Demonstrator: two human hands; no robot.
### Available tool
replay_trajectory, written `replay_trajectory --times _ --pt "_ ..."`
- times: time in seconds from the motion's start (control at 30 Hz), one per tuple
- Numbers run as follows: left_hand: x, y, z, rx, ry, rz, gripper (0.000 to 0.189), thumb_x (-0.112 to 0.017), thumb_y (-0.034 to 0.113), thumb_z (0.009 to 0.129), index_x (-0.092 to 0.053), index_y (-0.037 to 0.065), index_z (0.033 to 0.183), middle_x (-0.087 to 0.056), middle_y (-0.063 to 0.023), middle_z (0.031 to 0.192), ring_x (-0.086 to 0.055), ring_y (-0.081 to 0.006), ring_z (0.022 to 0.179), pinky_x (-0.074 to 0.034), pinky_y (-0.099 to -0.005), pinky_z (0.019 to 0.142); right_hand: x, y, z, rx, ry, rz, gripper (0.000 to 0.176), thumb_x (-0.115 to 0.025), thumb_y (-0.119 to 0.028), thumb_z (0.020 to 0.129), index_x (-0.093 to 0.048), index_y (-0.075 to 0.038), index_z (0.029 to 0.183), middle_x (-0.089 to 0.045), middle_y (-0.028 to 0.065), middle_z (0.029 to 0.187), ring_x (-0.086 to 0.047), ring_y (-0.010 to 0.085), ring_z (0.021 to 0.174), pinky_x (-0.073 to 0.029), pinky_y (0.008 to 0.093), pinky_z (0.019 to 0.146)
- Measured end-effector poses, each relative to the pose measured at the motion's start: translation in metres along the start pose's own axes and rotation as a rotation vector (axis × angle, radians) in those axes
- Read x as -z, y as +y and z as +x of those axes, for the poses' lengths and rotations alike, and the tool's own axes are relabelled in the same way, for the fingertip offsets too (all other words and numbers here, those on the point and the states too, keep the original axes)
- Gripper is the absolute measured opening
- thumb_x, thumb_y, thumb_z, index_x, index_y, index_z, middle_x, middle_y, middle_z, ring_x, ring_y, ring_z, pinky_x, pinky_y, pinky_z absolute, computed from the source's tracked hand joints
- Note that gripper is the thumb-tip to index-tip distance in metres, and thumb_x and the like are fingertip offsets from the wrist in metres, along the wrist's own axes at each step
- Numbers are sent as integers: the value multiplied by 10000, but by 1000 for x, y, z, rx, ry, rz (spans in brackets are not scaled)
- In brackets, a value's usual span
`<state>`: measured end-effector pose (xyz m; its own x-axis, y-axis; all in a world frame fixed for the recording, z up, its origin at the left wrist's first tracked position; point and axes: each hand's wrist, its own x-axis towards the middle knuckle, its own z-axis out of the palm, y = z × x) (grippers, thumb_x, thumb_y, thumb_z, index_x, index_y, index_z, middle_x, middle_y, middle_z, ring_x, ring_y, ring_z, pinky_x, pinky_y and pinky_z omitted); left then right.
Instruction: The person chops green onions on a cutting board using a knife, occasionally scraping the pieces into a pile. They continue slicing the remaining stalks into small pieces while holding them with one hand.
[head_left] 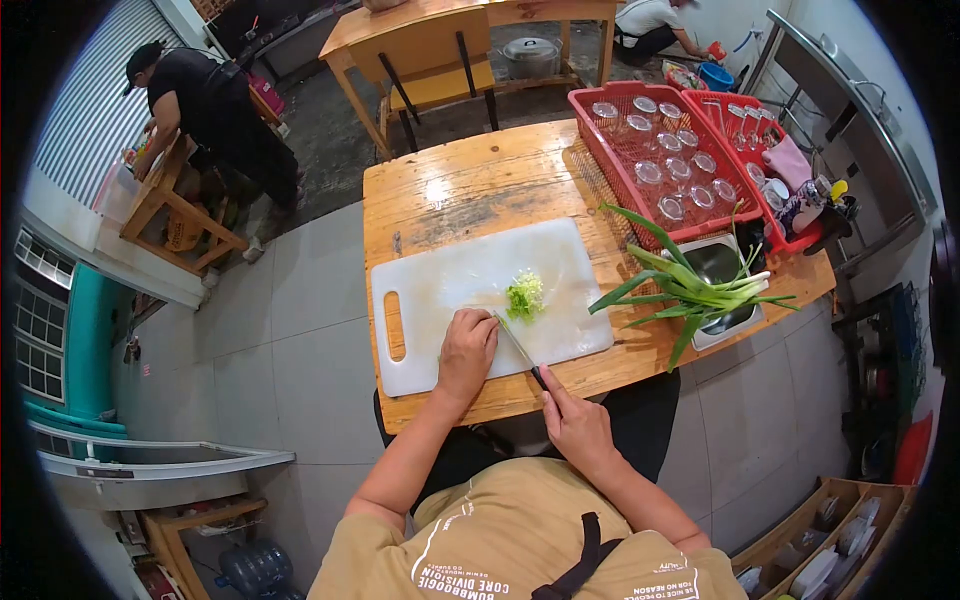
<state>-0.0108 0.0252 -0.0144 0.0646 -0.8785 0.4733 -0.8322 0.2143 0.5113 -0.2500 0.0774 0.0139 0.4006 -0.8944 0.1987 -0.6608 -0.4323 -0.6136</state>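
Observation:
A white cutting board (pixel 440 345) with a handle slot lies on the wooden table. My right hand (pixel 578 425) is closed around the black handle of a knife (pixel 519 346), whose blade slants over the board toward my left hand. Curled on the board by the blade's tip is my left hand (pixel 467 350); its fingers are bent together, and whatever they hold is hidden. Just beyond the blade sits a small heap of chopped green onion (pixel 524 297), green and pale. Whole green onions (pixel 690 285) lie across a metal container (pixel 714 262) at the right.
A red crate (pixel 590 105) of upturned glasses stands at the table's back right, beside another red basket (pixel 805 240) with utensils. A yellow chair (pixel 435 62) is beyond the table (pixel 480 180). One person (pixel 215 100) works at far left; another (pixel 655 25) crouches at the back.

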Motion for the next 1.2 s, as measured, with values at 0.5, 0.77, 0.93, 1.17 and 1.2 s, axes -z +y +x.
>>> replay_trajectory --times 0.5,0.77,0.93,1.17,1.2 --pt "4 0 0 11 -23 22 163 -799 19 922 -763 0 1081 -708 -119 1094 -673 -330 1106 -567 -438 977 9 1 -3 -152 -78 233 487 -638 -229 1133 -610 -205 1619 -681 221 735 -682 376 617 -551 451 643" --pt "3 0 -2 30 -19 8 134 -815 30 916 -782 9 1045 -723 -115 1085 -682 -330 1089 -576 -443 967 11 1 -5 -203 -86 266 486 -652 -246 1120 -626 -172 1600 -693 231 741 -701 414 640 -561 484 633" --pt "2 -2 -2 6 -23 43 130 -813 25 919 -789 4 1045 -740 -115 1099 -684 -329 1095 -582 -435 968 9 4 -8 -163 -66 278 507 -641 -243 1126 -594 -180 1628 -697 229 745 -703 413 642 -561 488 633" --pt "7 -2 3 -40 -48 26 117 -809 7 927 -791 -17 1040 -756 -125 1079 -689 -339 1081 -587 -440 947 12 -1 -9 -167 -120 253 516 -628 -207 1135 -572 -173 1648 -674 210 723 -676 362 603 -543 439 626" --pt "8 -2 4 -43 -55 26 119 -810 6 927 -790 -20 1041 -755 -125 1078 -688 -339 1080 -586 -441 948 11 -1 -8 -171 -121 255 516 -628 -207 1135 -572 -173 1648 -674 210 723 -676 362 603 -543 439 626"
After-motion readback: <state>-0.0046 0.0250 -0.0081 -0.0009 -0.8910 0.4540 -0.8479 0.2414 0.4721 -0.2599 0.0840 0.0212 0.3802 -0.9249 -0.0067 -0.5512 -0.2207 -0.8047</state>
